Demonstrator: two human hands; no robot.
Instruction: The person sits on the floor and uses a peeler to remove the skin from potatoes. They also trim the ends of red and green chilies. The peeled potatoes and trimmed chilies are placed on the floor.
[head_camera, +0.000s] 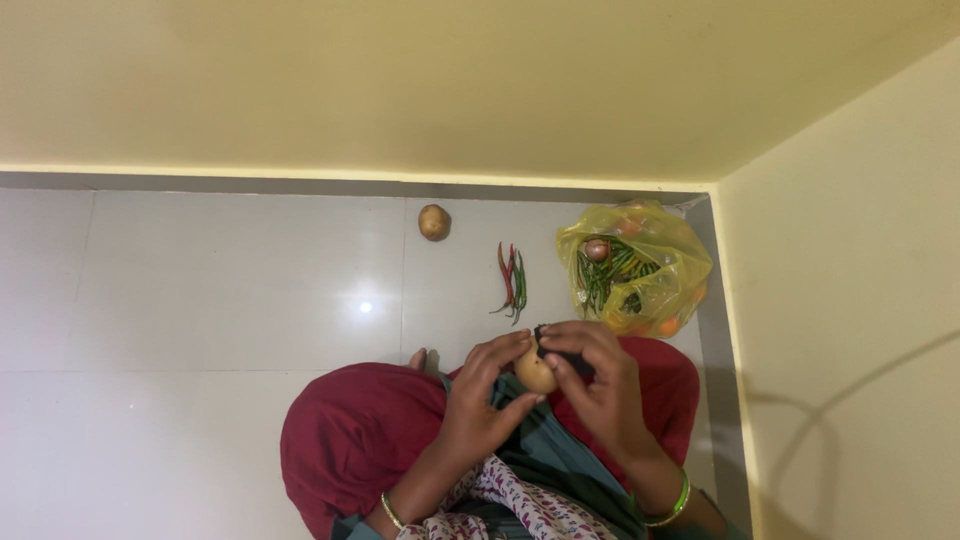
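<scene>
My left hand (480, 395) cups a small pale potato (533, 372) from the left side, fingers curled round it. My right hand (592, 375) grips a dark-handled peeler (560, 352) and presses it against the potato's top. Both hands are raised over my lap, which is covered in dark red cloth (355, 430). Another potato (433, 221) lies on the white floor tiles near the wall. A few chillies, red and green (512, 280), lie on the floor just beyond my hands.
A yellow plastic bag (636, 265) holding green chillies, an onion and orange vegetables sits in the corner by the right wall. The yellow walls meet at the far right. White glossy floor tiles (200, 290) stretch to the left.
</scene>
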